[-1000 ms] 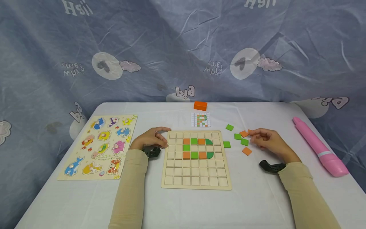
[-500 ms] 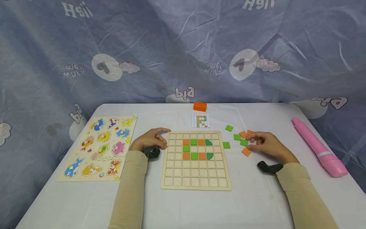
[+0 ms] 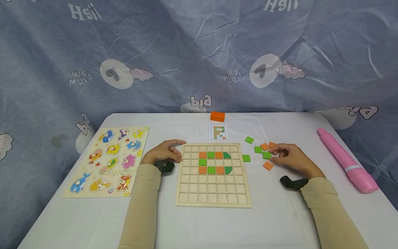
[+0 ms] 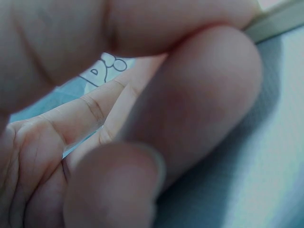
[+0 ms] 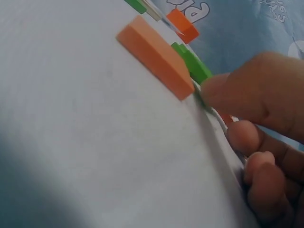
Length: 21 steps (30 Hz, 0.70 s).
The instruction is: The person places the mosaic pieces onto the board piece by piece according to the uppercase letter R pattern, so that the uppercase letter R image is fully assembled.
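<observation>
My left hand [image 3: 163, 151] rests beside the wooden grid board [image 3: 207, 197], its fingertips touching the board's left edge. In the left wrist view, fingers [image 4: 204, 90] fill most of the picture, with a strip of the board's edge [image 4: 278, 21] at the top right. Orange, green and half-round dark green tiles [image 3: 228, 170] lie in the board's upper squares. To the right, my right hand [image 3: 290, 158] pinches a light green square tile [image 3: 266, 155] between thumb and finger, low over the table. An orange tile [image 3: 268, 165] lies just in front of it, larger in the right wrist view.
Several loose green and orange tiles [image 3: 249, 139] lie around the right hand. Behind the board are a pattern card [image 3: 210, 132] and an orange block [image 3: 217, 116]. An animal puzzle board [image 3: 93, 166] lies left, a pink cylindrical object [image 3: 345, 157] right.
My right hand has shifted left and toward me from the orange tile at the back to the green tile, which has turned slightly and moved right. The left hand stays in place.
</observation>
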Tool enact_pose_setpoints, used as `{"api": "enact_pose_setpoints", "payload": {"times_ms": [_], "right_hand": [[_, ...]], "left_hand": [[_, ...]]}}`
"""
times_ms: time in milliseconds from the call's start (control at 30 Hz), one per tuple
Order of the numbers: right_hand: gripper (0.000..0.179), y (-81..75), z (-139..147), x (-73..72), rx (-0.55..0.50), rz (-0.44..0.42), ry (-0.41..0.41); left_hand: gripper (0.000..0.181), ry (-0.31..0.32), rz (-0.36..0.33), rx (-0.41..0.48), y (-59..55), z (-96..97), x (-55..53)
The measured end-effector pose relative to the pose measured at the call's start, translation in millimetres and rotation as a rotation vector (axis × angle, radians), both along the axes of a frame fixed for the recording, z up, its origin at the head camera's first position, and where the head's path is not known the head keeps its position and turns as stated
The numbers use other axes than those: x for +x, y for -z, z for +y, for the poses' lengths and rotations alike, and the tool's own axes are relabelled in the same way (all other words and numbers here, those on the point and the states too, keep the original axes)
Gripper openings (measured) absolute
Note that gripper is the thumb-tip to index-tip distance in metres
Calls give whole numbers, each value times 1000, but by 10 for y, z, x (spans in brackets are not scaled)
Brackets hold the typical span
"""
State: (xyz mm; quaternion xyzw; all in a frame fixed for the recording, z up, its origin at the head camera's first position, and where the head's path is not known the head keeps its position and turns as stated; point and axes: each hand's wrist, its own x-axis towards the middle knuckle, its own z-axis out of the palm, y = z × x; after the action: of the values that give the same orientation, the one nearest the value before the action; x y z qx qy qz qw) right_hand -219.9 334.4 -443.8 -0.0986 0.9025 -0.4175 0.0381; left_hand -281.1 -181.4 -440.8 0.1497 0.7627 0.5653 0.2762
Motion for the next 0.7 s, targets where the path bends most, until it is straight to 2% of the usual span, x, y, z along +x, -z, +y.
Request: {"api": "enact_pose_setpoints", "payload": {"times_ms": [233,567,700], "right_hand": [[31,-39,-2,-34,-31,37,-40],[35,-175,-198,-27,-143,6,-131],[31,-227,-332,-8,-115,39,-151]], "left_hand": [[84,0,1,-5,16,-6,-10],[84,-4,2,-5,31,-19,-9],[84,-7,3,-9,18,-3,-7]]}}
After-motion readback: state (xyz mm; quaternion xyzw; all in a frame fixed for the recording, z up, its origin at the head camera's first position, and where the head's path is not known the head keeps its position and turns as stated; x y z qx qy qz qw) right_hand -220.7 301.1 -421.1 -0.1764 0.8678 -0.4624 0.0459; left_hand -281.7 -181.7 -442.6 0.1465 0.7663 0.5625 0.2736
